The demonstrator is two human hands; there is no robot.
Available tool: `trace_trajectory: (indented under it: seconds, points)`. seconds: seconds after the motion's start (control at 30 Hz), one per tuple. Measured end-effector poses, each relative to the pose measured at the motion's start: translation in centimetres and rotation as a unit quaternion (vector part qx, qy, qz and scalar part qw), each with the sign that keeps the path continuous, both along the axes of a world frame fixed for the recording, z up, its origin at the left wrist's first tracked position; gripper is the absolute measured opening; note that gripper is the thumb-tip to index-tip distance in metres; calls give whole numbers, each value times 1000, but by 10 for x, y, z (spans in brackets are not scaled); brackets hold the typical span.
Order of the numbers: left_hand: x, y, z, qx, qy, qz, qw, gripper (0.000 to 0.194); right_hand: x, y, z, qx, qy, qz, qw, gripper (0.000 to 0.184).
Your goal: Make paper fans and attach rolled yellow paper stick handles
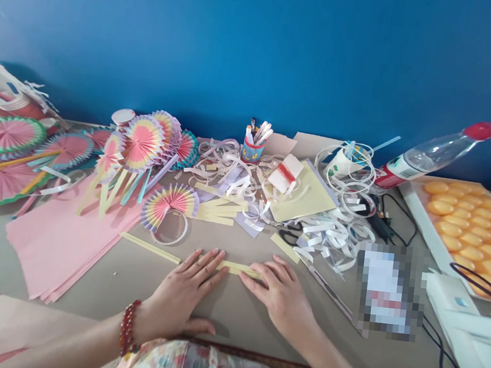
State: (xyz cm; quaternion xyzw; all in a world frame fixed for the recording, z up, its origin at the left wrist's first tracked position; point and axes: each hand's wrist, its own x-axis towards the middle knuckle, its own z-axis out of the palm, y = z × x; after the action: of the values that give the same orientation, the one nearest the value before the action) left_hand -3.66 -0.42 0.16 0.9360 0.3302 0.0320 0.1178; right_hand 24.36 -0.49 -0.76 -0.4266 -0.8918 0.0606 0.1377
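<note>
A narrow pale-yellow paper strip (239,268) lies across the grey table in front of me. My left hand (193,287) rests flat on it with its fingers spread, covering part of its length. Fingers of my right hand (280,293) are stretched out over the strip's right end. On the left another length of pale-yellow strip (150,247) runs out from under my left fingertips; whether both are one piece is hidden. Just beyond lies a pleated paper fan (166,205) beside a white ring (184,231).
Pink paper sheets (64,241) and several finished fans (142,144) lie on the left. Curled paper scraps (336,234), a utility knife (326,289), a pen cup (253,150), a tilted plastic bottle (432,157), and a tray (417,219) of orange oval pieces stand around. Black cables (442,351) trail at right.
</note>
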Motion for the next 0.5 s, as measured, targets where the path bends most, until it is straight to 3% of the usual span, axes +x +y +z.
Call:
trace_trajectory:
  seconds: [0.17,0.33,0.5]
  points:
    - [14,1,4,31,-4,16,999,86,-1,0,-1,21,-1,4,1000,32]
    - [23,10,-5,16,-7,-48,999,104,-1,-1,-3,20,6,2,1000,33]
    - [20,13,-11,-5,-1,-58,998,109,0,-3,-5,4,5,-8,1000,36]
